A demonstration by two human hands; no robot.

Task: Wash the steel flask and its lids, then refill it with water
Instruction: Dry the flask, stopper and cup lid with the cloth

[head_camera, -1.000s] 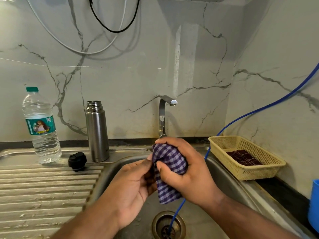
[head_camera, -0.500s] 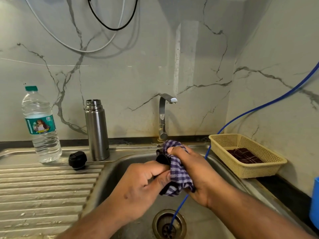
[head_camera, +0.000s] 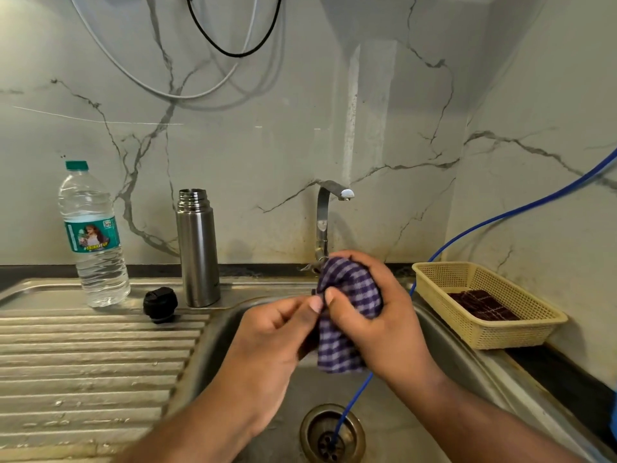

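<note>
The steel flask (head_camera: 197, 248) stands upright and uncapped on the sink ledge, left of the tap. A black lid (head_camera: 160, 304) sits on the drainboard just left of the flask's base. Over the sink basin (head_camera: 444, 342) both hands bunch a purple checked cloth (head_camera: 347, 315). My right hand (head_camera: 380, 322) wraps the cloth from the right. Against it, my left hand (head_camera: 277, 342) pinches the cloth's left edge with thumb and fingers. Whatever the cloth covers is hidden; only a dark edge shows at the pinch.
A plastic water bottle (head_camera: 93, 238) stands at the far left on the drainboard (head_camera: 83, 362). The tap (head_camera: 325, 218) is behind my hands, not running. A blue hose (head_camera: 500, 215) runs from the right wall into the drain (head_camera: 330, 432). A yellow basket (head_camera: 490, 302) sits right.
The hands have turned the cloth bundle: my right hand rose back over its top and my left hand shifted to pinch the left edge. Flask, lid and bottle stayed put.
</note>
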